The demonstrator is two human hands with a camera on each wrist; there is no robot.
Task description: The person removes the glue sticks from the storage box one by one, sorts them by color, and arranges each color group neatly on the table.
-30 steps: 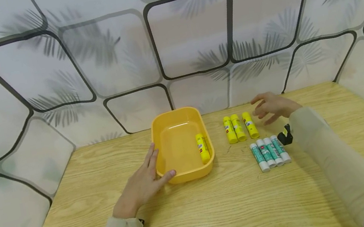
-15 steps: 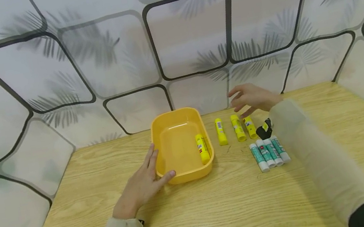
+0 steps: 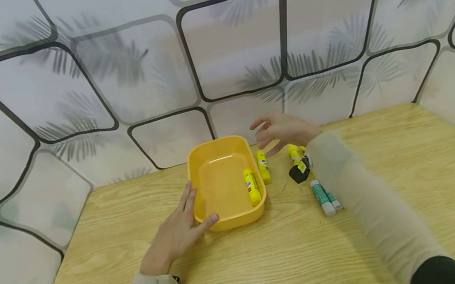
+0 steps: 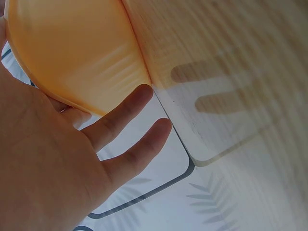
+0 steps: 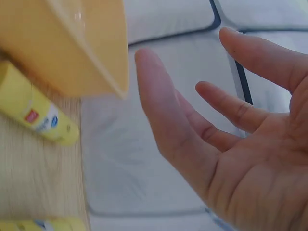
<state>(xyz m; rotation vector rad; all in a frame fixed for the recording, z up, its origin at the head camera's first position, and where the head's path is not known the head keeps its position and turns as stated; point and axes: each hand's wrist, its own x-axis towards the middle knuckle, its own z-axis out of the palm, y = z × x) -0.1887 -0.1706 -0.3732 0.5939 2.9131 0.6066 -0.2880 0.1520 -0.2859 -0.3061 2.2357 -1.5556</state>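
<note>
A yellow-orange tray lies on the table with one yellow glue stick inside, along its right wall. My left hand rests against the tray's near left corner, fingers fairly straight, thumb over the near rim. In the right wrist view my right hand has loosely bent fingers with nothing between them. It hovers behind and above a second yellow glue stick, which lies on the table right beside the tray, apart from the fingers. More yellow glue sticks are partly hidden by the right wrist.
White-and-teal glue sticks lie nearer on the table, some covered by the right sleeve. A black device is worn at the right wrist. A patterned curtain stands behind the wooden table.
One yellow glue stick has shifted left, away from the other yellow sticks, to the tray's right side. My right hand has moved left above the row. The left hand stays at the tray.
</note>
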